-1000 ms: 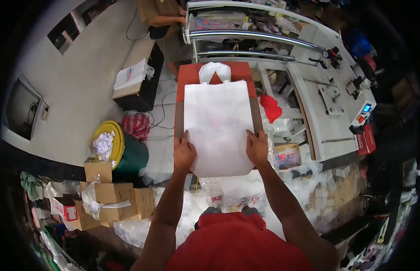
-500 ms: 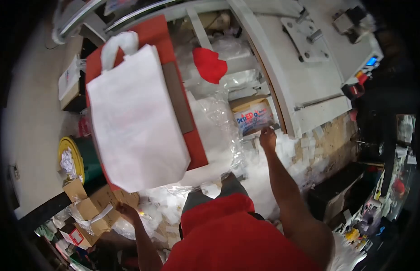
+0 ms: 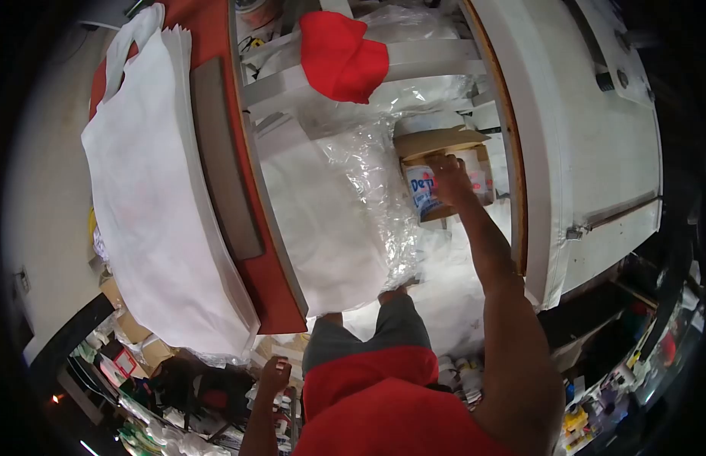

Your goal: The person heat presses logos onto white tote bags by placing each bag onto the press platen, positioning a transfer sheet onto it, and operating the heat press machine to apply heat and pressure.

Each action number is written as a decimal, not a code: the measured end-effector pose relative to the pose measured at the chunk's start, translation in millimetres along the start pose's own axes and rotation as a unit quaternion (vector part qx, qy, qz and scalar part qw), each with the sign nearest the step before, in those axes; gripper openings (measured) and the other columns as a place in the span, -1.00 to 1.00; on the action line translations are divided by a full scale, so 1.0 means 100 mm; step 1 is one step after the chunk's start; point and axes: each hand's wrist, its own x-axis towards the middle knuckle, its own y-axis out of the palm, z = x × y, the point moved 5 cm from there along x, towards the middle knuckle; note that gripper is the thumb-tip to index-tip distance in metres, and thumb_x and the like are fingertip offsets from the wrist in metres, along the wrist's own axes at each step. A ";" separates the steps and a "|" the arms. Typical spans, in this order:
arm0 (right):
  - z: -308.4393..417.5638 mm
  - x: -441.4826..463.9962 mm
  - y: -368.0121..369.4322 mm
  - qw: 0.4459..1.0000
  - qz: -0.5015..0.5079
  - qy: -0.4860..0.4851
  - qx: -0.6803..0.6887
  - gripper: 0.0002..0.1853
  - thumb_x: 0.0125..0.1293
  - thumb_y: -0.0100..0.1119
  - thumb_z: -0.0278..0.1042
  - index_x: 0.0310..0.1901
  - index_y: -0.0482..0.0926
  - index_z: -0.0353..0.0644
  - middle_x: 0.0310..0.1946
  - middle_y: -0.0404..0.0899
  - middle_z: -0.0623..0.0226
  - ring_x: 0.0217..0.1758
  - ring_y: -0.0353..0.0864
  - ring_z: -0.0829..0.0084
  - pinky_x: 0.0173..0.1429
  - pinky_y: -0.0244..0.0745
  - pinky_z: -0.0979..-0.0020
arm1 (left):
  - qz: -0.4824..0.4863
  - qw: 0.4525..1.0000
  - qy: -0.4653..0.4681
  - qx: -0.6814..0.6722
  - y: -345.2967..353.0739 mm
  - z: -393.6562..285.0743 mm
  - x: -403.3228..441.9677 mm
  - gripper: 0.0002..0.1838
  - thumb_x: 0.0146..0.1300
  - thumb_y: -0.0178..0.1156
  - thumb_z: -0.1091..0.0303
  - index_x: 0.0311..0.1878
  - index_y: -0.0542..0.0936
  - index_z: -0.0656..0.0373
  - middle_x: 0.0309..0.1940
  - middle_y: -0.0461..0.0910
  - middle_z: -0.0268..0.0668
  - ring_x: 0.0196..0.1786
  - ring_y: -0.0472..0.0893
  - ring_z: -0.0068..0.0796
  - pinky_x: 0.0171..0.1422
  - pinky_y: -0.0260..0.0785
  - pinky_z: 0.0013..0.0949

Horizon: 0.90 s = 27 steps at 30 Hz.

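Observation:
A stack of white bags (image 3: 151,197) with looped handles lies on the red board (image 3: 265,292) at the left. My right hand (image 3: 449,179) reaches over an open cardboard box (image 3: 444,141) on the low level beside the board, its fingers bent at the box's printed plastic-wrapped contents (image 3: 421,190). Whether it grips anything there is hidden. My left hand (image 3: 275,375) hangs low near my left side, fingers curled, away from the bags; what it may hold cannot be made out.
Red cloth (image 3: 344,57) drapes over a grey frame bar (image 3: 436,59). Clear plastic wrap (image 3: 379,190) and white sheets (image 3: 315,220) lie between the board and the white machine table (image 3: 573,152). Shelves of clutter stand at the lower right.
My right hand has left the bag stack and reached into the box area. My left hand has dropped toward my side. The view has swung right and closer to the box.

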 end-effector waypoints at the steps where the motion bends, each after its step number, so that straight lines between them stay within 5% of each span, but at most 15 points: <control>1: -0.01 -0.02 -0.01 1.000 0.006 0.001 -0.023 -0.26 -0.03 0.51 -0.16 0.25 0.47 -0.03 0.30 0.33 0.18 0.39 0.26 0.04 0.34 0.30 -0.02 | 0.000 1.000 -0.002 0.000 -0.04 -0.16 0.01 -0.72 0.26 0.25 0.28 -0.03 0.60 0.22 -0.22 0.66 -0.04 -0.15 0.71 -0.17 -0.06 0.57 -0.18; 4: -0.07 -0.21 -0.24 0.998 -0.069 -0.009 0.012 -0.52 0.08 0.41 -0.23 0.08 0.57 -0.06 0.11 0.50 0.15 0.22 0.45 0.07 0.25 0.36 0.00 | 0.046 0.999 0.004 -0.007 -0.06 -0.69 0.06 -0.66 0.26 0.26 0.25 0.02 0.59 0.23 -0.16 0.65 -0.04 -0.10 0.69 -0.14 0.00 0.56 -0.17; 7: -0.21 -0.46 -0.15 0.996 -0.032 0.050 0.071 -0.72 0.20 0.25 -0.34 -0.04 0.60 -0.11 -0.13 0.60 0.06 0.00 0.59 0.02 0.12 0.45 0.02 | 0.085 0.990 0.116 0.003 -0.03 -1.18 0.10 -0.60 0.25 0.28 0.26 0.09 0.55 0.26 -0.03 0.63 -0.06 -0.01 0.66 -0.16 0.11 0.53 -0.19; 9: 0.04 -0.97 -0.67 0.966 -0.151 0.087 0.190 -0.78 0.27 0.12 -0.42 -0.06 0.61 -0.16 -0.29 0.62 -0.01 -0.15 0.63 -0.05 0.01 0.52 0.04 | 0.096 0.944 0.305 0.087 -0.01 -1.65 0.02 -0.61 0.26 0.28 0.30 0.10 0.54 0.26 0.02 0.61 -0.03 0.05 0.63 -0.07 0.20 0.49 -0.16; 11: 0.37 -1.49 -1.06 0.955 -0.201 0.032 0.215 -0.78 0.30 0.07 -0.45 -0.06 0.61 -0.20 -0.21 0.62 -0.04 -0.12 0.61 -0.10 -0.04 0.54 0.05 | 0.058 0.866 0.483 0.118 -0.15 -2.45 -0.24 -0.60 0.26 0.27 0.34 0.15 0.54 0.23 0.09 0.58 -0.01 0.17 0.57 -0.04 0.30 0.43 -0.16; 13: 0.90 -1.97 -1.80 0.939 -0.151 0.033 0.308 -0.84 0.28 0.11 -0.49 -0.12 0.60 -0.25 -0.20 0.63 -0.06 -0.11 0.62 -0.12 0.00 0.54 0.08 | 0.179 0.911 0.370 -0.012 -0.52 -3.19 -0.59 -0.50 0.28 0.26 0.34 0.28 0.47 0.20 0.24 0.49 -0.02 0.30 0.48 -0.05 0.36 0.38 -0.14; 17: 1.98 -2.51 -3.21 0.910 -0.020 -0.040 0.413 -0.79 0.20 0.22 -0.58 -0.12 0.67 -0.24 -0.19 0.69 0.07 -0.08 0.71 0.11 0.03 0.59 0.23 | -0.045 0.857 0.513 0.016 -1.50 -4.04 -1.32 -0.28 0.24 0.32 0.31 0.45 0.28 0.10 0.40 0.31 -0.10 0.41 0.37 -0.08 0.43 0.31 -0.08; 19: 2.44 -2.44 -3.68 0.917 -0.005 -0.086 0.389 -0.77 0.19 0.28 -0.57 -0.10 0.67 -0.21 -0.20 0.70 0.10 -0.09 0.72 0.14 -0.01 0.61 0.25 | -0.023 0.858 0.512 -0.041 -1.89 -3.99 -1.33 -0.32 0.21 0.34 0.36 0.41 0.34 0.11 0.27 0.45 -0.09 0.33 0.47 -0.15 0.34 0.41 -0.12; 20: 2.65 -2.32 -3.85 0.922 0.008 -0.109 0.372 -0.73 0.19 0.30 -0.54 -0.04 0.65 -0.19 -0.21 0.70 0.10 -0.10 0.72 0.12 -0.03 0.60 0.24 | 0.015 0.848 0.516 -0.120 -2.01 -3.86 -1.17 -0.50 0.22 0.33 0.44 0.24 0.49 0.18 0.01 0.61 -0.10 0.10 0.64 -0.23 0.15 0.53 -0.22; 21: 2.86 -2.20 -4.02 0.926 0.022 -0.127 0.354 -0.68 0.19 0.33 -0.51 0.01 0.63 -0.18 -0.22 0.69 0.09 -0.12 0.72 0.09 -0.05 0.60 0.23 | -0.049 0.818 0.557 -0.135 -2.21 -3.75 -1.07 -0.70 0.25 0.30 0.48 0.05 0.58 0.24 -0.22 0.67 -0.13 -0.20 0.71 -0.34 -0.04 0.57 -0.32; 23: 3.23 -2.01 -4.47 0.934 -0.096 -0.100 0.329 -0.60 0.19 0.35 -0.46 0.09 0.57 -0.17 -0.14 0.67 0.04 -0.03 0.66 0.04 0.05 0.54 0.19 | -0.124 0.835 0.509 -0.169 -2.77 -3.54 -0.87 -0.75 0.27 0.29 0.49 0.00 0.57 0.27 -0.38 0.66 -0.21 -0.37 0.65 -0.50 -0.20 0.53 -0.39; 24: 3.37 -1.91 -4.68 0.920 -0.223 -0.137 0.291 -0.58 0.19 0.36 -0.44 0.10 0.55 -0.17 -0.08 0.63 0.03 0.03 0.61 0.03 0.12 0.50 0.18 | -0.185 0.842 0.474 -0.181 -3.05 -3.40 -0.75 -0.69 0.25 0.26 0.49 0.07 0.56 0.23 -0.46 0.63 -0.11 -0.44 0.65 -0.42 -0.32 0.48 -0.34; 25: 3.49 -1.85 -4.81 0.889 -0.345 -0.170 0.250 -0.57 0.19 0.37 -0.43 0.11 0.53 -0.16 -0.02 0.60 0.01 0.09 0.56 0.03 0.19 0.45 0.17 | -0.207 0.847 0.451 -0.190 -3.29 -3.24 -0.51 -0.59 0.28 0.29 0.48 0.18 0.50 0.28 -0.47 0.63 -0.26 -0.40 0.59 -0.64 -0.32 0.43 -0.46; 27: 3.61 -1.61 -4.73 0.861 -0.392 -0.156 0.283 -0.57 0.18 0.37 -0.44 0.10 0.53 -0.18 0.01 0.57 0.02 0.13 0.52 0.02 0.22 0.42 0.15 | -0.271 0.850 0.398 -0.212 -3.72 -2.98 -0.11 -0.55 0.26 0.30 0.45 0.20 0.47 0.33 -0.43 0.67 -0.23 -0.39 0.64 -0.58 -0.33 0.45 -0.44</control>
